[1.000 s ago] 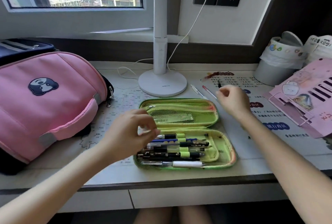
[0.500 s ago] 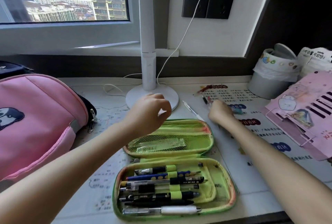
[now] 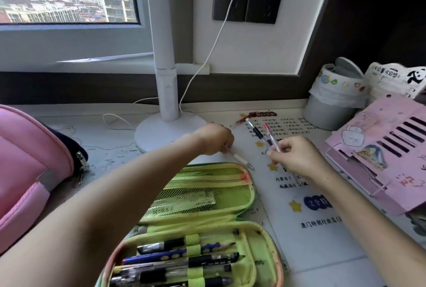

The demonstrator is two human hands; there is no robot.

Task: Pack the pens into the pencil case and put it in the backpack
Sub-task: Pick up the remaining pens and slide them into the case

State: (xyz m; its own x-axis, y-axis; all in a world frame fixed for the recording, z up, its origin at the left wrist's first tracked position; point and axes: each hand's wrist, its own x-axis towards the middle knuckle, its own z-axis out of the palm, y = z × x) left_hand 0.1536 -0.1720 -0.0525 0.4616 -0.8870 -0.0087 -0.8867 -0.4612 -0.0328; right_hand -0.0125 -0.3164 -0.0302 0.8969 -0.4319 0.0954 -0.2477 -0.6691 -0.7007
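Note:
A green pencil case (image 3: 247, 196) lies open on the desk, several pens (image 3: 184, 261) strapped in its near half. My right hand (image 3: 297, 157) holds two pens upright, one with a black grip (image 3: 256, 131) and one with a red cap (image 3: 270, 135), just past the case's far right corner. My left hand (image 3: 214, 139) reaches over the case lid and pinches a white pen (image 3: 242, 160) lying on the desk. The pink backpack (image 3: 25, 167) rests at the left edge.
A white lamp base (image 3: 156, 134) and its pole stand behind my left hand, with a white cable trailing from the wall socket. A grey bin (image 3: 322, 111) and a pink paper organizer (image 3: 380, 148) fill the right side. A printed mat covers the desk.
My right hand has lifted two pens off the desk. My left hand has moved right from the lamp base onto the white pen. The view has tilted closer to the desk.

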